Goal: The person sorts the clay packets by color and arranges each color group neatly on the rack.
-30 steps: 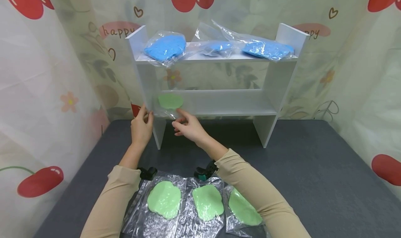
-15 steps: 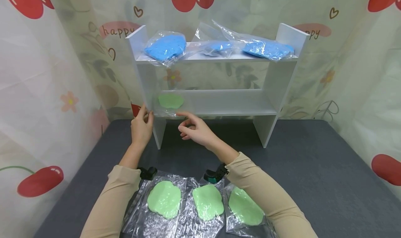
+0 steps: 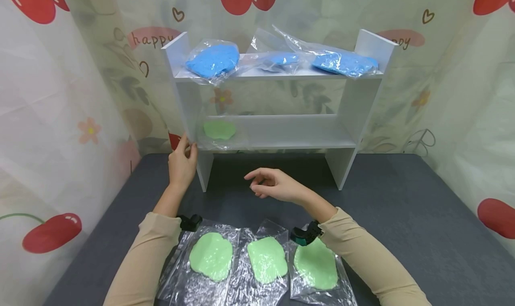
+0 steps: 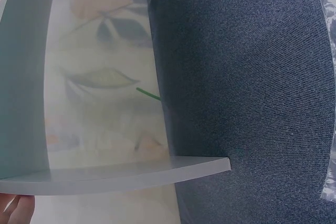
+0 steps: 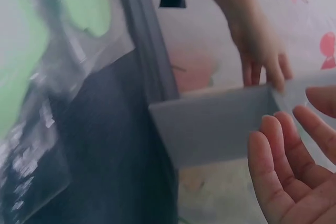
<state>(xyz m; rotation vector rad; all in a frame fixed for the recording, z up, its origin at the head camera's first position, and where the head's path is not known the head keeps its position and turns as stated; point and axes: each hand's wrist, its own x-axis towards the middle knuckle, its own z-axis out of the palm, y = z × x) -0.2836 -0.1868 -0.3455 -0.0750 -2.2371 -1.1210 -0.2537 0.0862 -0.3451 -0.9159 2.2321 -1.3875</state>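
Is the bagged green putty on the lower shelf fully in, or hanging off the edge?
In. The green putty bag lies flat on the lower shelf, left end; neither hand touches it.

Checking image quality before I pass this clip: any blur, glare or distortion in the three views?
Head view: sharp, evenly lit, wide-angle bowing at the edges, glare on the three bagged green slabs. Left wrist view: in focus, mostly dark mat and a curved-looking shelf edge. Right wrist view: motion-blurred, green bags smeared; right hand empty, left hand on the shelf's side panel.
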